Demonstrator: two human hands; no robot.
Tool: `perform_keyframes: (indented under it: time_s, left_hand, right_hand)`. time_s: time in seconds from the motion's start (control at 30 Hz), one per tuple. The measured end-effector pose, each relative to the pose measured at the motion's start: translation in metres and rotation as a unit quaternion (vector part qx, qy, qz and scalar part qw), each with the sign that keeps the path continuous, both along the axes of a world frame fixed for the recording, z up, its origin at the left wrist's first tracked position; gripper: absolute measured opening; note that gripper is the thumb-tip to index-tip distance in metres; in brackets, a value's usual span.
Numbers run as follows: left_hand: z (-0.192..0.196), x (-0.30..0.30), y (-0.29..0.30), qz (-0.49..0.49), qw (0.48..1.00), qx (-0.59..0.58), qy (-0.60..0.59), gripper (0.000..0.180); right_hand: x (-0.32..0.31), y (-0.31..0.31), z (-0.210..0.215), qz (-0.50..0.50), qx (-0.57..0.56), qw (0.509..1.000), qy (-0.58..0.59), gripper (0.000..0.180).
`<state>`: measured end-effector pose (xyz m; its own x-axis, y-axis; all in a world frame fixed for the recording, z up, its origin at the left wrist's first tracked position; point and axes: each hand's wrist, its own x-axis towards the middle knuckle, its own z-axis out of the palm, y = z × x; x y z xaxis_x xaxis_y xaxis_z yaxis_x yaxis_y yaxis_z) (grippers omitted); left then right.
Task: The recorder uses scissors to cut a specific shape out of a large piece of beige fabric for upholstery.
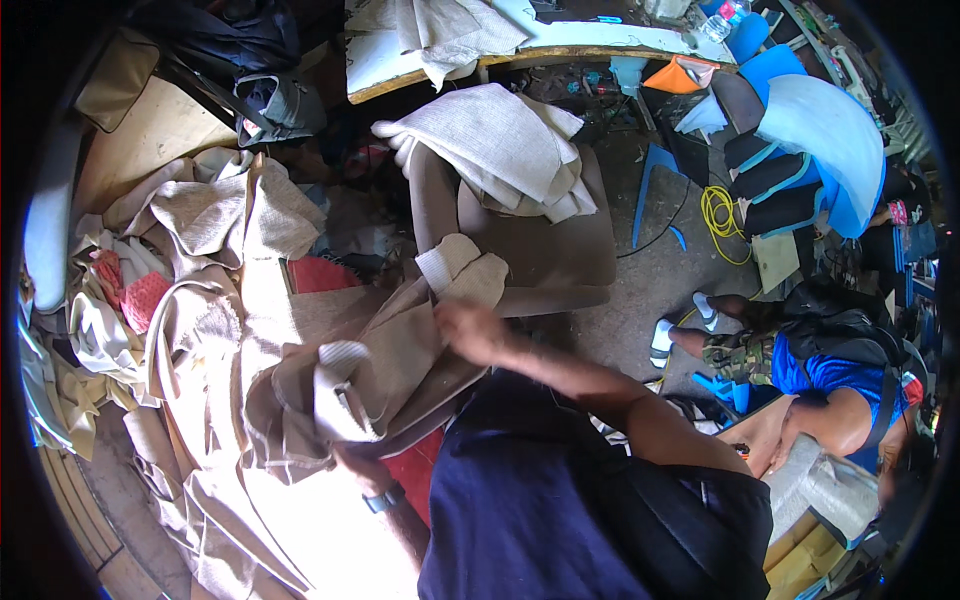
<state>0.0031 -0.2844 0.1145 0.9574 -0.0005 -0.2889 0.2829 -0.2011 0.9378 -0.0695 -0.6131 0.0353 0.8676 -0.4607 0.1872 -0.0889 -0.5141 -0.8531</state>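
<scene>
A long piece of beige upholstery fabric (400,335) lies bunched in front of me, its end turned over to show a lighter ribbed face. My right hand (472,332) is closed on the edge of this fabric beside the folded-over end; the hand is slightly blurred. Lower and to the left, my left hand (357,470), with a watch on its wrist, reaches in at the near edge of the same fabric. Cloth and glare hide its fingers. Under the fabric, a dark brown padded edge and a bit of red material (412,478) show.
A brown armchair (530,250) stands ahead with folded beige fabric (490,140) over its back. More fabric (215,215) is heaped at left. A white table (590,40) is at the far side. At right, a person in blue (835,375) bends near a yellow cable (722,222).
</scene>
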Motion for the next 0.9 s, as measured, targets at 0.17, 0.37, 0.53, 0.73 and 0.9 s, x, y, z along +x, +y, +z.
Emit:
perform_keyframes:
  time_s: [0.17,0.37,0.53,0.73,0.9]
  left_hand:
    - [0.041,-0.021,0.011,0.079,0.995,-0.059,-0.032,0.063]
    - [0.070,-0.028,-0.010,0.134,0.990,-0.045,-0.028,0.061]
    - [0.068,-0.031,-0.006,0.198,0.977,-0.079,0.022,0.061]
    - [0.055,-0.042,0.003,0.120,0.988,-0.091,-0.046,0.057]
    - [0.069,-0.064,0.021,0.177,0.967,-0.138,0.118,0.053]
  right_hand:
    - [-0.009,-0.093,-0.153,-0.143,0.034,0.836,0.529,0.051]
    - [0.026,-0.091,-0.214,-0.282,0.459,0.792,0.289,0.029]
    - [0.026,-0.070,-0.061,-0.222,0.520,0.814,-0.136,0.028]
    - [0.002,0.091,0.113,0.244,0.140,0.954,-0.105,0.021]
    - [0.004,0.171,0.135,0.418,0.128,0.896,-0.071,0.055]
